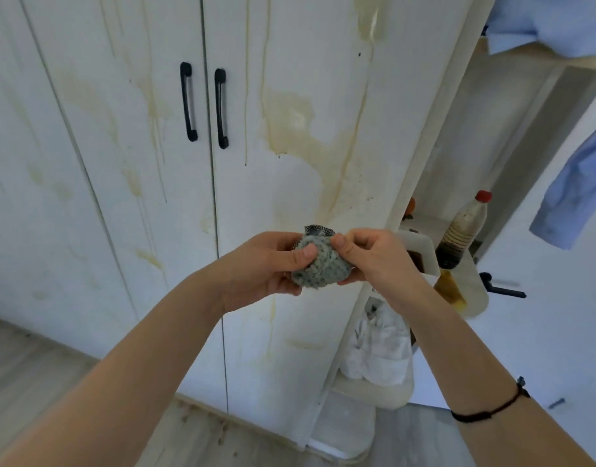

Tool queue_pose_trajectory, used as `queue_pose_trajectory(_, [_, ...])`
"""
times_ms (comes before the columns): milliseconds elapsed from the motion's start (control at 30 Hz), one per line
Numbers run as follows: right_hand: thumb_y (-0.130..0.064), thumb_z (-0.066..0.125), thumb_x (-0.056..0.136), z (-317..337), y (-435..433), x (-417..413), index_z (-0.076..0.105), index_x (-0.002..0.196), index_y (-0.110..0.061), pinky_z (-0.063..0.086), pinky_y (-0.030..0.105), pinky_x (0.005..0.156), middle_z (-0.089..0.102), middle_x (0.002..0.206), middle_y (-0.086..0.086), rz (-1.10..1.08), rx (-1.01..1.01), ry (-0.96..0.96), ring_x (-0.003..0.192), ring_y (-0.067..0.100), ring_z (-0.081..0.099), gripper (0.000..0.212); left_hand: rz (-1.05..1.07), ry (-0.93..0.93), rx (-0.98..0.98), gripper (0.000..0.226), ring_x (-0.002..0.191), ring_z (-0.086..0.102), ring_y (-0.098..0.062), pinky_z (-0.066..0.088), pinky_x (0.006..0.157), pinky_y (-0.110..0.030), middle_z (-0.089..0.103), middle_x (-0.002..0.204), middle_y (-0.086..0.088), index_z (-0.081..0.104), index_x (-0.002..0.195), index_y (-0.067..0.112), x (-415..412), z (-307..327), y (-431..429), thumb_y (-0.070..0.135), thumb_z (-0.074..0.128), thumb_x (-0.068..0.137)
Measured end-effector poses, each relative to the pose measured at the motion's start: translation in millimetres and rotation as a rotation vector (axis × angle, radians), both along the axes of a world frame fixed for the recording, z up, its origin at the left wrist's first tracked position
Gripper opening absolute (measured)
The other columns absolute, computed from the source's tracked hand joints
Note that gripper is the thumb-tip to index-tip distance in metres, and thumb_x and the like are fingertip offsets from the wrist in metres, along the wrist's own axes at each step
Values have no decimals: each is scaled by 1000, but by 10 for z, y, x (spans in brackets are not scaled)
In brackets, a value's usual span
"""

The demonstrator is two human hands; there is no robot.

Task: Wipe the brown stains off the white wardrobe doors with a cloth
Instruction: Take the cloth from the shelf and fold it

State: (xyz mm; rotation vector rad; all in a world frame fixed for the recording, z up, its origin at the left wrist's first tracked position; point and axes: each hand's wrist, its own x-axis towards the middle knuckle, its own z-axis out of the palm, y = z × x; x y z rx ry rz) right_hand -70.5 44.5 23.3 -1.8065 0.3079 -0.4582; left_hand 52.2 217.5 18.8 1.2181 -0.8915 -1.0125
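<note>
Centrally, before the white panelled wardrobe doors, the person's left hand cups a bunched grey-green knitted cloth, thumb pressed on its face. The right hand pinches its upper right edge. The cloth sits between both hands, clear of the door. The largest brown run-down stain lies above and beyond it, about equally near either hand.

One view was given: a wide-angle camera worn on the head, pointed forward and down at the wardrobe doors from close range (straight edges were bowed by the lens). The left hand and right hand were framed near centre, both on the cloth, the wooden floor at the bottom left.
</note>
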Motion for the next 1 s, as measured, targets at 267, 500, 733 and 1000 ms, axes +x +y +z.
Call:
queue_pose_trajectory(267, [-36,74,77,-72,179,126,65,88,-7,61,38,79,73,87,9,-63,335,-183,87,25,71,33,253,314,-174,42,106,67,-31,60,83,-37,69,118,-17,66,114,-1,253,-183,173,33,71,89])
queue_pose_trajectory(500, [-35,57,96,330,147,58,70,82,-13,50,33,68,60,76,5,-84,834,-490,72,21,58,29,399,194,-136,34,101,72,-28,62,79,-43,74,112,-13,66,115,6,-62,-94,-86,31,66,93])
queue_pose_trajectory(733, [-37,51,93,482,328,18,61,85,-10,46,29,56,54,70,6,29,1103,-632,59,20,53,29,578,-71,-135,20,93,69,-13,58,78,-31,73,101,3,65,115,21,-599,-78,-646,22,63,95])
queue_pose_trajectory(1000, [-35,59,93,180,313,-128,63,78,-10,53,33,60,40,57,4,70,964,-502,50,17,44,29,610,160,-175,40,68,71,-23,58,61,-32,74,78,-10,71,83,13,-635,294,-638,43,52,102])
